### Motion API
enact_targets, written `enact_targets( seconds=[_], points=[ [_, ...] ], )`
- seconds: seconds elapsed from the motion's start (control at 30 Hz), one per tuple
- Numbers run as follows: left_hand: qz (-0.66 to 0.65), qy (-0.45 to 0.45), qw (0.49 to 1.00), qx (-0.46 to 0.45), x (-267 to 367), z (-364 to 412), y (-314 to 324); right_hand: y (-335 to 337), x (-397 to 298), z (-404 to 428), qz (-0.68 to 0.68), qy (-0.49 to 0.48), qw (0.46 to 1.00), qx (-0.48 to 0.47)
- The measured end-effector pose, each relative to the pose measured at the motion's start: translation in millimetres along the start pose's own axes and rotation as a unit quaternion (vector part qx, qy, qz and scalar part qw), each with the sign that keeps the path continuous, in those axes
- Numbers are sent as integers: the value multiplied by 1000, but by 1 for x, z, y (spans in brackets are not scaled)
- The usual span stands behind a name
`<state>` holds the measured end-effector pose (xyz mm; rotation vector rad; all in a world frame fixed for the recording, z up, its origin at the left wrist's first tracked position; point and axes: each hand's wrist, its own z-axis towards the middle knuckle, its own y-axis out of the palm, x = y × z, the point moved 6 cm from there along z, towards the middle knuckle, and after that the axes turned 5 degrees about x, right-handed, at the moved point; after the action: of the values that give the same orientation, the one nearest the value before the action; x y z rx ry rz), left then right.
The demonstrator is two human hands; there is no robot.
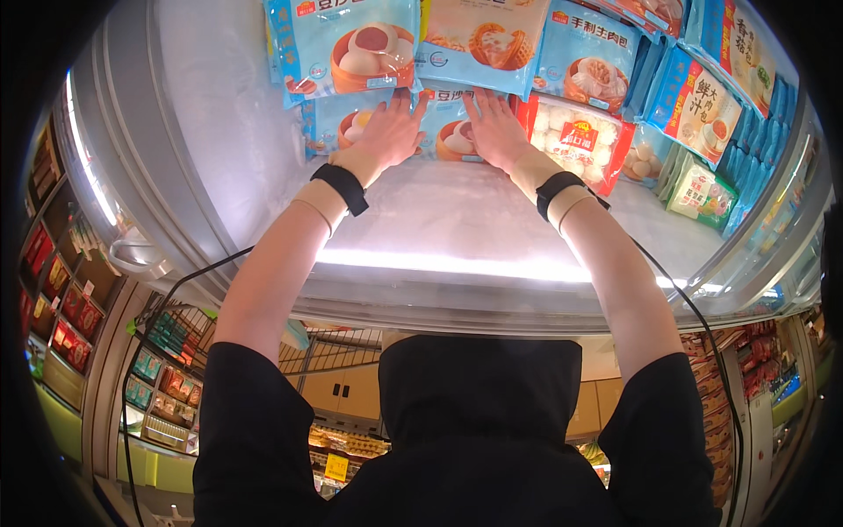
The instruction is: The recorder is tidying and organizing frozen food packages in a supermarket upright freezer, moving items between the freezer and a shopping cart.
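Note:
My left hand (pixel 388 132) lies palm down over blue plastic bags of filled buns in a chest freezer. Its spread fingers reach the lower edge of an upper blue bag (pixel 349 53) printed with a steamer of buns. Beneath it is a lower blue bag (pixel 352 125), partly covered. My right hand (pixel 494 125) rests on the right part of another lower bun bag (pixel 448 135). Its fingertips meet the lower edge of a blue and beige bag (pixel 481 39). Each wrist wears a black strap over a beige band. Neither hand is closed around a bag.
Right of my hands are a red and clear bag of small buns (pixel 576 141), more blue bun bags (pixel 586 59) and a green and white packet (pixel 701 191). The freezer's front rim (pixel 448 303) crosses below my forearms. A wire cart (pixel 342 346) and stocked shelves (pixel 59 296) stand outside.

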<state>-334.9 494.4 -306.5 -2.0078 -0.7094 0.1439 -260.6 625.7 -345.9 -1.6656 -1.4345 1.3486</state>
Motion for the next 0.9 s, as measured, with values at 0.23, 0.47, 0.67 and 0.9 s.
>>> enact_targets(
  seconds=[0.23,0.47,0.67,0.9],
  points=[
    [-42,-13,999,-18,-24,22,39,19,4,20,19,55,997,-50],
    [-2,104,994,-22,4,14,27,14,-17,-6,-98,-31,993,-56],
    [45,94,995,-8,2,24,40,22,-13,5,-138,-70,988,-27],
    [-144,59,983,-100,8,9,48,21,-18,-7,200,45,973,-103]
  ],
)
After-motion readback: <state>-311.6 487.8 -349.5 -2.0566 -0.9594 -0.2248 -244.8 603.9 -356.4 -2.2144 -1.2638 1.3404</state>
